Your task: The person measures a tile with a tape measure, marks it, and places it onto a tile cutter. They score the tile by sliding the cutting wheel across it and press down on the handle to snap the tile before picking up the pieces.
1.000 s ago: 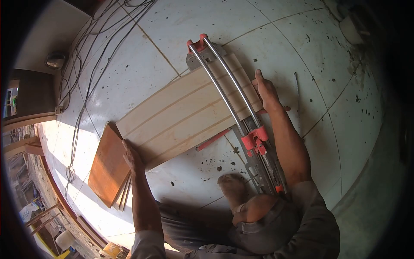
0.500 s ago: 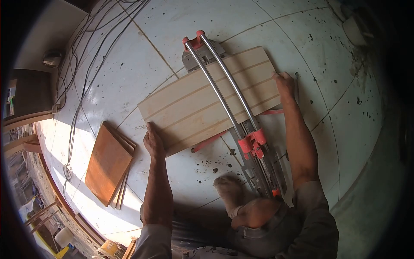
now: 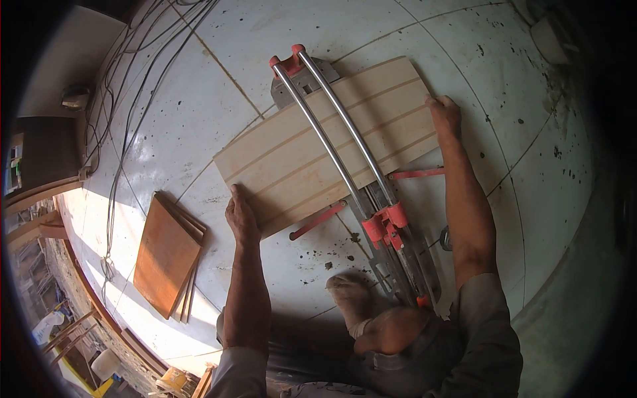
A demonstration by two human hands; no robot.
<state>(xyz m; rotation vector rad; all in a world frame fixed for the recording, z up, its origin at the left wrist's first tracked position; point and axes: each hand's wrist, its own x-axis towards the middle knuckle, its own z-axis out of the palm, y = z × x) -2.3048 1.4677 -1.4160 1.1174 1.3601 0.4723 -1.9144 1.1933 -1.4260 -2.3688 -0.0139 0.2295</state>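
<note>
A long beige tile [image 3: 292, 162] with darker stripes lies slantwise across the manual tile cutter [image 3: 388, 222], under its two steel rails. With its thumb on top, my left hand [image 3: 241, 215] grips the tile's left end near the lower corner. My right hand [image 3: 444, 117] holds the opposite end, its thumb at the tile's edge; the fingers below are partly hidden. The cutter's red carriage [image 3: 386, 222] sits at the near end of the rails, off the tile. Red support arms [image 3: 318, 221] stick out from under the tile's near side.
A small stack of brown tiles [image 3: 167, 255] lies on the floor to the left. Black cables [image 3: 123, 142] run along the upper left. My foot [image 3: 348, 295] rests beside the cutter's near end. A light bucket-like object [image 3: 551, 41] stands at the upper right.
Both hands have shifted the tile slightly away from me and to the right, and more of the red support arms now shows. The carriage stays at the near end.
</note>
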